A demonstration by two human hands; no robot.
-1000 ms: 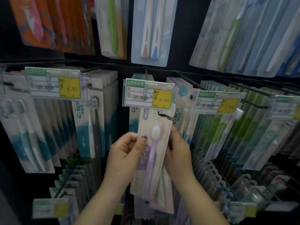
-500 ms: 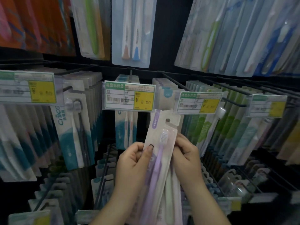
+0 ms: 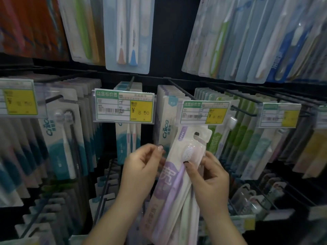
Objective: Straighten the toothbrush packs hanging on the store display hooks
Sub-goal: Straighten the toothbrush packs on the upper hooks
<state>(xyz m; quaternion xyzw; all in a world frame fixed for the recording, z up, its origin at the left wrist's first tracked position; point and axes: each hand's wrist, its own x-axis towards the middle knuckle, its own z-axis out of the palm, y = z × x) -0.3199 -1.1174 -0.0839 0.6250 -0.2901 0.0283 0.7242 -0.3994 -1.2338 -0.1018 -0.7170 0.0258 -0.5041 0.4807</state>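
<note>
Here the right hand (image 3: 208, 175) grasps a purple toothbrush pack (image 3: 174, 183), thumb on its front, the pack tilted with its hang hole uppermost. The left hand (image 3: 141, 167) sits just left of the pack, fingers (image 3: 160, 148) curled; whether they touch it cannot be told. Directly above the right fingers hangs a price tag (image 3: 205, 112).

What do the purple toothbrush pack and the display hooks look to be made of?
Purple toothbrush pack: seemingly printed card under a clear glossy plastic blister, judging by the sheen over the brush head. Display hooks: thin dark rods, likely coated metal wire; the finish looks matte, though blur leaves it open.
</note>
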